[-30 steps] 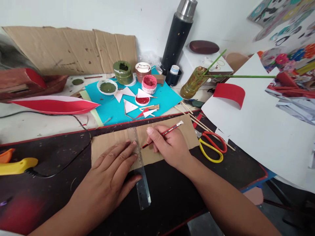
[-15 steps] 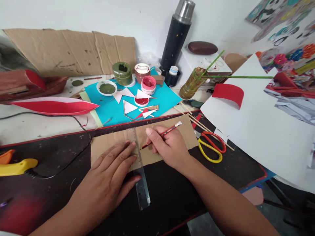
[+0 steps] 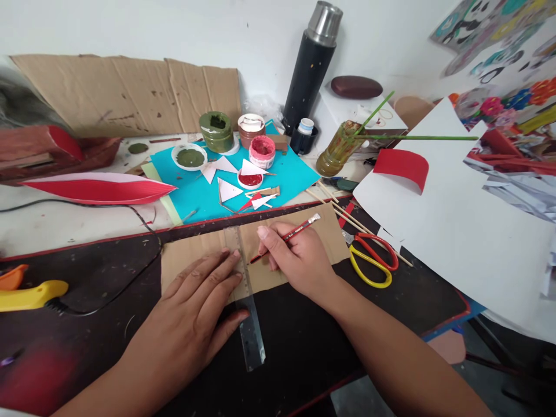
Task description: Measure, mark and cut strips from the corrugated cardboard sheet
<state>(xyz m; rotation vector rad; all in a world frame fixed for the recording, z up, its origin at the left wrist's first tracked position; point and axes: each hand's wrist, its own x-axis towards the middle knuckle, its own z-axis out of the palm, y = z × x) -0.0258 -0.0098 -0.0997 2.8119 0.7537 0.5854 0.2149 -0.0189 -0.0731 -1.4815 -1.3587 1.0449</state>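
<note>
Ruler (image 3: 252,341) partly under left hand (image 3: 195,313)

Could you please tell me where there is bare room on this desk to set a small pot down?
Bare: the dark mat between the yellow tool and the left hand, apart from a cable; the mat below the scissors. Crowded: the teal sheet with paint pots, and around the right hand holding the paintbrush.

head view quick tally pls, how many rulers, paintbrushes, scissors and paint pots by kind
ruler: 1, under the left hand
paintbrush: 1, in the right hand
scissors: 1
paint pots: 3, green pot, red pot, brown pot
total: 6
</note>
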